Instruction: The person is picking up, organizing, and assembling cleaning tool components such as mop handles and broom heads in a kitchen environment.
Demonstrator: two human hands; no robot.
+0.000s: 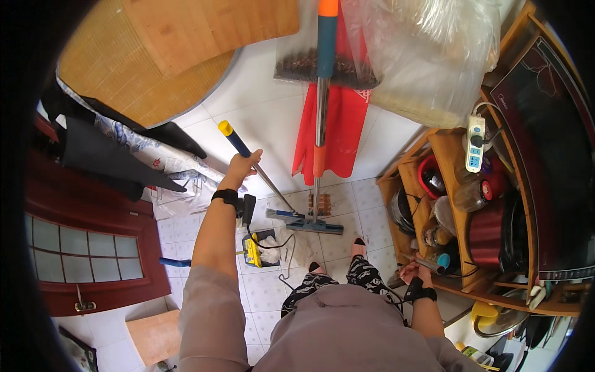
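My left hand (243, 166) is closed round the dark blue grip of a broom (268, 180) with a yellow end cap. Its metal stick slants down to a blue and grey head on the tiles. Beside it stands a mop (321, 118) with an orange and blue handle, its flat grey head close to the broom's. A dustpan (270, 235) with a yellow toothed edge holds crumpled white stuff, left of my feet. At the right, next to the wooden shelf, my right hand (411, 271) has its fingers curled round a grey metal tube (430, 263).
A wooden shelf (447, 155) with pots and jars lines the right, a white power strip (475, 146) hanging on it. Red cloth (338, 130) and plastic bags (427, 62) hang ahead. At the left are a red-brown door (149, 248) and a leaning board (155, 335).
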